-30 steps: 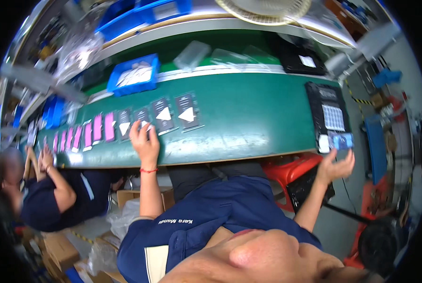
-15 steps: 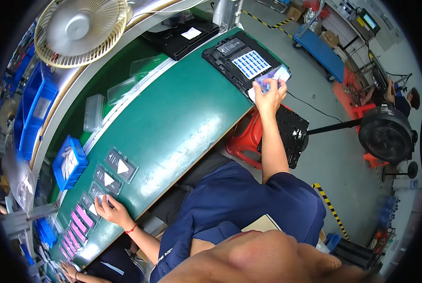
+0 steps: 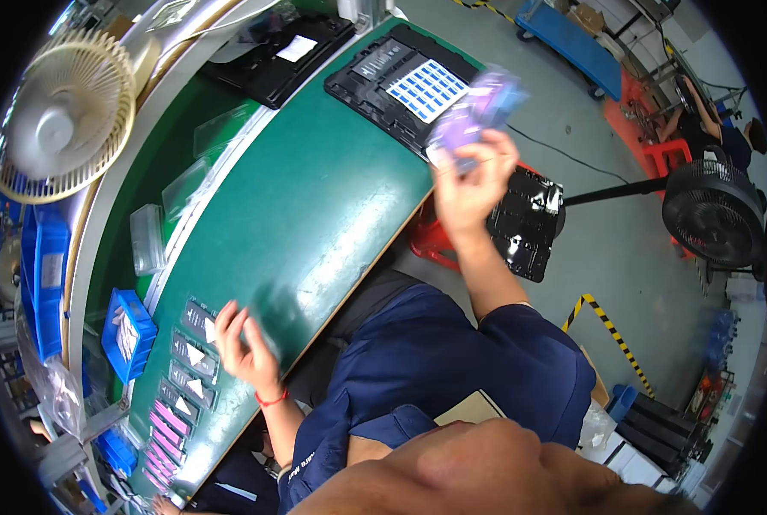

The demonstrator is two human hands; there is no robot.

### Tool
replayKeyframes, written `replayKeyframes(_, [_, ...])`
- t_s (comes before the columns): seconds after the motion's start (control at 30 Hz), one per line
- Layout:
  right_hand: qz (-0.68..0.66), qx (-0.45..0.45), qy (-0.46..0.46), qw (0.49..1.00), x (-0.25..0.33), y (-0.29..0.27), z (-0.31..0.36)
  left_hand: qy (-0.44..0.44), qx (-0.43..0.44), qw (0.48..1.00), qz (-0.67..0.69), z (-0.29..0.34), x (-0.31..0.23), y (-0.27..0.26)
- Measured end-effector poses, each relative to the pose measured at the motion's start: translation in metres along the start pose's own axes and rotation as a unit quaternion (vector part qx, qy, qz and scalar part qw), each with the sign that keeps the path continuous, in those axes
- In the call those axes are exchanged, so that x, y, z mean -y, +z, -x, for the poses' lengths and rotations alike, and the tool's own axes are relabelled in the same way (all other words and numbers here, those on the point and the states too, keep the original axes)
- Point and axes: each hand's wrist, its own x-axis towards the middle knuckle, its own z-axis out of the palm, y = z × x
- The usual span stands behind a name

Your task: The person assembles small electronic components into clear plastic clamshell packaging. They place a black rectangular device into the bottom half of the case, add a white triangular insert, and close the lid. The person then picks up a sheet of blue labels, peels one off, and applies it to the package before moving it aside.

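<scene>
My right hand [image 3: 476,184] is raised at the table's edge, its fingers pinching a shiny purple plastic film [image 3: 474,116] smeared by motion. Just beyond it lies a black plastic tray [image 3: 345,84] bearing a sheet of blue-and-white labels [image 3: 426,91] and a dark flat piece [image 3: 377,62]. My left hand [image 3: 250,352] hovers above the table with fingers apart and nothing visible in them. Beside that hand, several flat dark-grey packs [image 3: 193,354] with white triangles lie in a row. Further along the row are packs with pink strips [image 3: 169,419].
A blue bin of white slips [image 3: 126,336] stands left of the row. Clear plastic boxes [image 3: 147,240] and a black tray [image 3: 285,56] line the far side. A fan [image 3: 57,124] is at upper left. Red stool [image 3: 431,240] and black tray [image 3: 528,225] are beside the table.
My left hand has lifted off the packs and moved right, fingers spreading. My right hand has drawn up and away from the tray with the purple film. The whole view has shifted.
</scene>
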Motion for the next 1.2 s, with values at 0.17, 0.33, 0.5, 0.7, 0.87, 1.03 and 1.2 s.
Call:
replayKeyframes(0.17, [-0.195, 0.222, -0.081, 0.952, 0.056, 0.027, 0.071, -0.217, 0.207, 0.832, 0.466, -0.039, -0.033, 0.067])
replayKeyframes(0.33, [-0.297, 0.419, -0.143, 0.846, 0.062, 0.046, 0.107, -0.402, 0.146, 0.655, 0.623, -0.036, -0.015, 0.087])
replayKeyframes(0.5, [-0.232, 0.393, -0.14, 0.879, 0.039, 0.044, 0.076, -0.464, 0.057, 0.555, 0.688, -0.03, 0.004, 0.076])
replayKeyframes(0.7, [0.081, 0.238, -0.096, 0.963, -0.029, 0.033, -0.032, -0.449, 0.03, 0.582, 0.677, -0.024, 0.008, 0.078])
replayKeyframes(0.87, [0.401, 0.266, 0.034, 0.876, -0.104, 0.033, -0.087, -0.433, 0.02, 0.596, 0.676, -0.021, 0.006, 0.082])
replayKeyframes(1.03, [0.421, 0.384, 0.065, 0.819, -0.102, 0.043, -0.102, -0.417, 0.016, 0.605, 0.678, -0.017, 0.008, 0.083])
replayKeyframes(1.2, [0.399, 0.416, 0.041, 0.816, -0.108, 0.049, -0.112, -0.423, 0.007, 0.614, 0.667, -0.017, 0.004, 0.082])
